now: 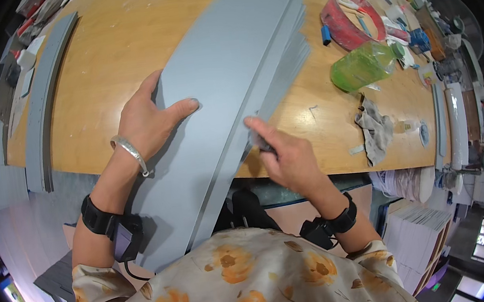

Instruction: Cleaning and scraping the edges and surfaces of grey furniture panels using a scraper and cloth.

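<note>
A long, flat grey panel [217,88] with a stepped right edge slants from my waist out over the table. My left hand [145,117] grips its left edge, the thumb flat on top and the fingers hidden underneath. At the panel's right edge, my right hand [287,155] has its index fingertip against the step. Its other fingers are curled round a small dark grey wad [260,141], mostly covered, whose kind I cannot make out. More grey panels [288,62] lie fanned beneath the top one, their edges showing on the right.
Right of the panels, a green bottle [364,67] lies on its side near a red round tub [331,18] of tools. A grey rag [376,130] lies by the table's [101,65] near edge. Grey strips [48,101] rest on the left; stacked boards [416,238] stand at lower right.
</note>
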The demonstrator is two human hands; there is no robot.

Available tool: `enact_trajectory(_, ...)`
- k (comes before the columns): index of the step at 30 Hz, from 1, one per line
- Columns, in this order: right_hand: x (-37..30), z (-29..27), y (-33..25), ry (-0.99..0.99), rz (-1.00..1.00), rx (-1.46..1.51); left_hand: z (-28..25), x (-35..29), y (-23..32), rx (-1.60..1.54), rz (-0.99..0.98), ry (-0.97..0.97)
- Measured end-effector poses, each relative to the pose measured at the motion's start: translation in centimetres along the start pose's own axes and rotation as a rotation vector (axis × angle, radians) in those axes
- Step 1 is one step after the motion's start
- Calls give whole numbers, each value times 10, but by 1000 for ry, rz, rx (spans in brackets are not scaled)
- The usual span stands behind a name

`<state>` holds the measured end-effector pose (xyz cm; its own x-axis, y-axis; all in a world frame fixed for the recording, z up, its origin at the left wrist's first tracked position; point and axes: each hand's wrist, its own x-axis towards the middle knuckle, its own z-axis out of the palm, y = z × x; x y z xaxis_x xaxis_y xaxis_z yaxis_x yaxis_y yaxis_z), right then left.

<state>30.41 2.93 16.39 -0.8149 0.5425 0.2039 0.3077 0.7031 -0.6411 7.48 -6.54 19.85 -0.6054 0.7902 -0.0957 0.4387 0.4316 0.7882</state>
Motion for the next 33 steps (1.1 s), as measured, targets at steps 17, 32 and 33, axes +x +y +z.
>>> enact_trajectory(17, 37, -38, 12, -67, 107, 160, 2, 3, -11, 23, 75, 39)
enact_trajectory(32, 43, -34, 13, -7, -207, -191, 2, 2, -6, 17, 83, 19)
enact_trajectory(33, 40, -34, 4, -92, -166, -241, 1, 0, -7, 19, 72, 21)
